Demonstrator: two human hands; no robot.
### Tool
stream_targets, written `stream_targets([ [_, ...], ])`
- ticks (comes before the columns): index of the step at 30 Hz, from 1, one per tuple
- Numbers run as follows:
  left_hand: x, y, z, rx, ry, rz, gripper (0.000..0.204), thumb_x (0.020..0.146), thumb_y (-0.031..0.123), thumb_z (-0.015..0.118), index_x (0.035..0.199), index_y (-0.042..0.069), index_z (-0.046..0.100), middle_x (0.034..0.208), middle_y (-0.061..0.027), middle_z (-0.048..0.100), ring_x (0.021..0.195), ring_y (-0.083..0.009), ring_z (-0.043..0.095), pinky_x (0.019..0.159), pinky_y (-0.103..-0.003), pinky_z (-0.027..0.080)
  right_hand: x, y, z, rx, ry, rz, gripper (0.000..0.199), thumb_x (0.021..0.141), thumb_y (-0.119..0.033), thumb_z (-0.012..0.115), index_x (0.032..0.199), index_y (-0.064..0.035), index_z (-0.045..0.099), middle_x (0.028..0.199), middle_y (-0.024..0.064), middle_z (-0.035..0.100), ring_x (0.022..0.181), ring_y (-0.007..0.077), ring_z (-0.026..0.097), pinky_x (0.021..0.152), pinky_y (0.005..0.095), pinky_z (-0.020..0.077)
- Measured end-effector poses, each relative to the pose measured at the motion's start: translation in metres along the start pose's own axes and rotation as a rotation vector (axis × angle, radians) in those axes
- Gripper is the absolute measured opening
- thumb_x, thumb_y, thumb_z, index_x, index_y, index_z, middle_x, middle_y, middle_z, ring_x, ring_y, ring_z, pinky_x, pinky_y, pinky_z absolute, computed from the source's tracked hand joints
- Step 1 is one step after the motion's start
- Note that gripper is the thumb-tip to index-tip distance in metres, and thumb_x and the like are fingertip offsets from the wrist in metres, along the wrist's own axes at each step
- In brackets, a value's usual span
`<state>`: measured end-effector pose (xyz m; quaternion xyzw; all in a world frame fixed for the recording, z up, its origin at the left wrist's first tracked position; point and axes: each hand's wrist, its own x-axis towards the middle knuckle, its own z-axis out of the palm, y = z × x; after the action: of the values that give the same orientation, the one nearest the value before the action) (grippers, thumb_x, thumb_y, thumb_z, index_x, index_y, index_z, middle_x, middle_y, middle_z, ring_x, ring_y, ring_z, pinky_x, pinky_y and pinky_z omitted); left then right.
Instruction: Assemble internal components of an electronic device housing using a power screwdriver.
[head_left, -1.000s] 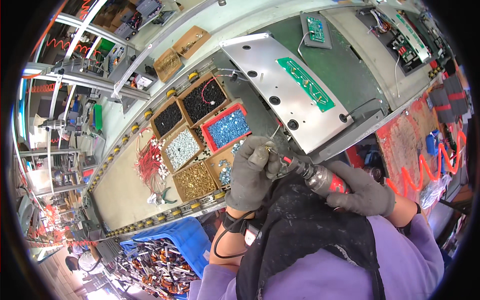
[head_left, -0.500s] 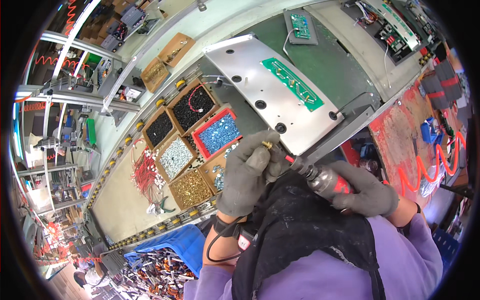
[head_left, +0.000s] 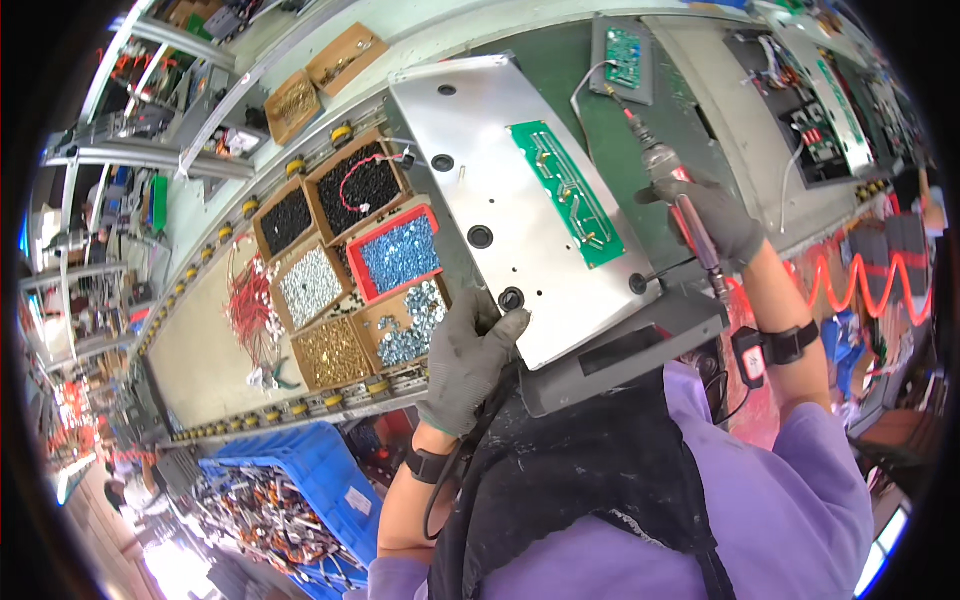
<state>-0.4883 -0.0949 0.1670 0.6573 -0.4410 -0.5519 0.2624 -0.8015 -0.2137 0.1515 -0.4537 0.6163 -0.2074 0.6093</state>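
Observation:
A silvery metal panel lies tilted across the bench in front of me, a long green circuit board on its face. My left hand, in a grey glove, grips the panel's near left edge, thumb on top beside a black grommet; its other fingers are partly hidden. Wrapped in my gloved right hand is a power screwdriver, held right of the panel. Its bit points away toward a small grey-backed circuit board, with a small brass-coloured piece at the tip. Below the panel shows a dark grey housing.
Left of the panel stand bins of black, white, brass and blue small parts, one a red bin. Red wires and pliers lie beside them. A blue crate of parts stands at lower left. An orange coiled hose hangs at right.
My right hand has swung the screwdriver from near my left hand out to the far right. My left hand has moved down from the screwdriver's bit onto the panel's edge.

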Motion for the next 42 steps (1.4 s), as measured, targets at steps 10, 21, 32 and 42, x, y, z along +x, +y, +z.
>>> stream_targets([
  [10, 0.005, -0.001, 0.001, 0.128, 0.071, -0.083, 0.031, 0.081, 0.024, 0.071, 0.096, -0.001, 0.060, 0.068, -0.0048, 0.056, 0.062, -0.0125, 0.049, 0.058, -0.029, 0.042, 0.065, 0.035, 0.000, 0.686, -0.486, 0.085, 0.037, 0.093, -0.040, 0.053, 0.105, -0.0048, 0.056, 0.075, 0.0050, 0.061, 0.051, 0.0108, 0.056, 0.042, 0.0224, 0.0465],
  [21, 0.003, -0.013, 0.005, 0.197, 0.012, -0.098, 0.042, 0.081, 0.023, 0.069, 0.112, 0.001, 0.051, 0.079, -0.0112, 0.063, 0.075, -0.0187, 0.062, 0.068, -0.034, 0.048, 0.041, 0.015, 0.016, 0.493, -0.106, 0.014, 0.038, 0.091, -0.034, 0.056, 0.113, -0.0035, 0.059, 0.075, 0.0032, 0.064, 0.051, 0.0097, 0.057, 0.043, 0.0218, 0.0455],
  [32, 0.005, -0.021, -0.002, 0.202, -0.159, 0.071, 0.049, 0.084, 0.005, 0.062, 0.124, -0.001, 0.035, 0.098, -0.0153, 0.063, 0.093, -0.0199, 0.062, 0.080, -0.034, 0.049, -0.058, 0.046, -0.011, 0.405, 0.217, -0.218, 0.048, 0.095, -0.039, 0.045, 0.115, 0.0023, 0.057, 0.063, -0.0010, 0.052, 0.050, 0.0050, 0.046, 0.045, 0.0193, 0.0344],
  [42, 0.025, -0.042, 0.000, 0.208, -0.316, 0.281, 0.046, 0.084, 0.016, 0.065, 0.118, -0.004, 0.041, 0.099, -0.0148, 0.059, 0.083, -0.0163, 0.059, 0.068, -0.029, 0.050, -0.250, 0.146, 0.164, 0.250, 0.391, -0.111, 0.050, 0.078, -0.024, 0.065, 0.122, -0.0029, 0.052, 0.098, 0.0029, 0.053, 0.088, 0.0126, 0.051, 0.078, 0.0287, 0.0448],
])
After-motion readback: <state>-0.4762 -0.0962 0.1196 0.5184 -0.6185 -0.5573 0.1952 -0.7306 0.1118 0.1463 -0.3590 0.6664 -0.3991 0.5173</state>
